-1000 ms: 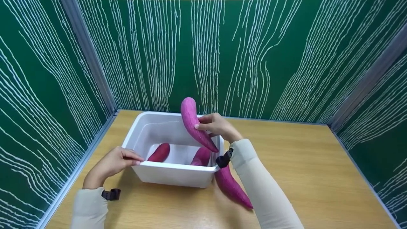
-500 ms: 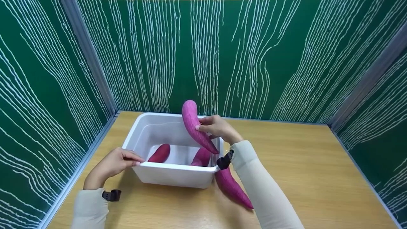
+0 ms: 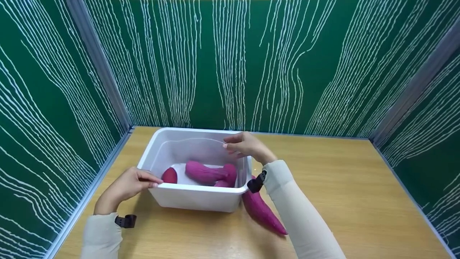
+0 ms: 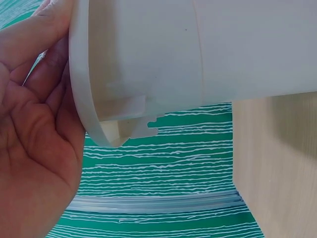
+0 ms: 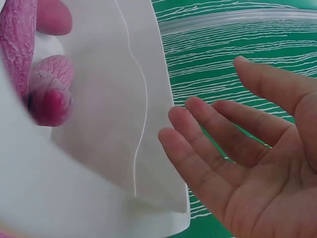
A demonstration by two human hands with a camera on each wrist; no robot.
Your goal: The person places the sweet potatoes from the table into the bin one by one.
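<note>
I worry that a tug by the left hand (image 3: 125,185) could tilt the white rectangular plastic tub (image 3: 197,198) and roll its load — a smooth red rounded sweet potato (image 3: 170,175) inside left, then at least two magenta, thick-bodied sweet potatoes (image 3: 204,174) touching towards the right. If the tub slid rightward, it might shove the long tapered magenta sweet potato (image 3: 264,214) beside its near-right corner. I see the left hand pinching the tub's near-left rim; the right hand (image 3: 251,147) — loosely spread, released, empty — hangs at its far-right corner.

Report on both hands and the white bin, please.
Left hand gripping bin rim, right hand empty nearby; red vegetable, pink vegetables inside; near wall partly hides them; another pink vegetable outside.
</note>
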